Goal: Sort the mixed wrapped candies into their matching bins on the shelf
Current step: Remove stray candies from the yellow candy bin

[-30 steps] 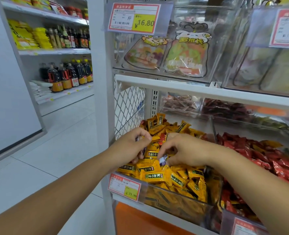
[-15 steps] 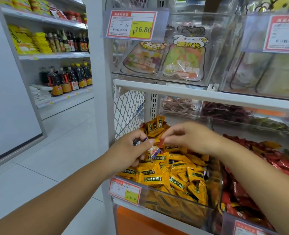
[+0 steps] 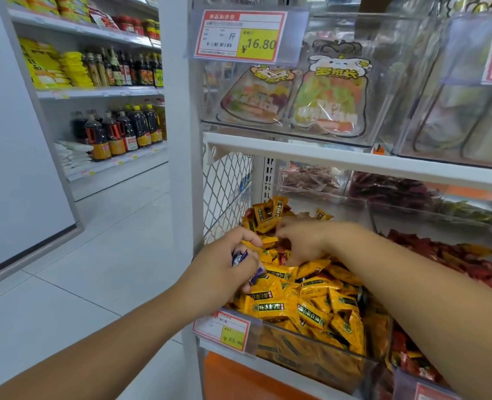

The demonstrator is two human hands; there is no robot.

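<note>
Head view, shop aisle, one shelf bay.

1. Clear bin (image 3: 311,362), lower shelf, 6 o'clock of the frame. It is heaped with yellow wrapped candies (image 3: 319,287) that carry dark green labels. A few stray red wrappers (image 3: 282,256) show in the heap between the two hands. A small price tag (image 3: 223,332) marked 23.90 is clipped at the bin's front left corner.
2. Left hand (image 3: 224,267), over the bin's left rim at 9 o'clock of the heap. The fingers are curled round blue-and-white wrapped candies (image 3: 240,257) and grasp them. One wrapper end pokes out by the thumb, and another shows below the curled fingers.
3. Right hand (image 3: 305,241), over the back half of the heap, with its forearm entering from 4 o'clock. The fingers are bent down onto the yellow wrappers. Cannot tell whether they pinch anything.
4. Red wrapped candies (image 3: 455,255), in the neighbouring clear bin at 3 o'clock of the yellow heap.
5. Cartoon-printed snack pouches (image 3: 328,102), in a clear bin on the white shelf (image 3: 354,161) at 12 o'clock. A large price tag (image 3: 239,36) above them is marked 16.80.
6. Wire mesh panel (image 3: 227,192), at 10 o'clock of the heap.
7. Dark sauce bottles (image 3: 117,131), on far shelving at 10 o'clock of the frame, above a pale tiled floor (image 3: 109,255).
</note>
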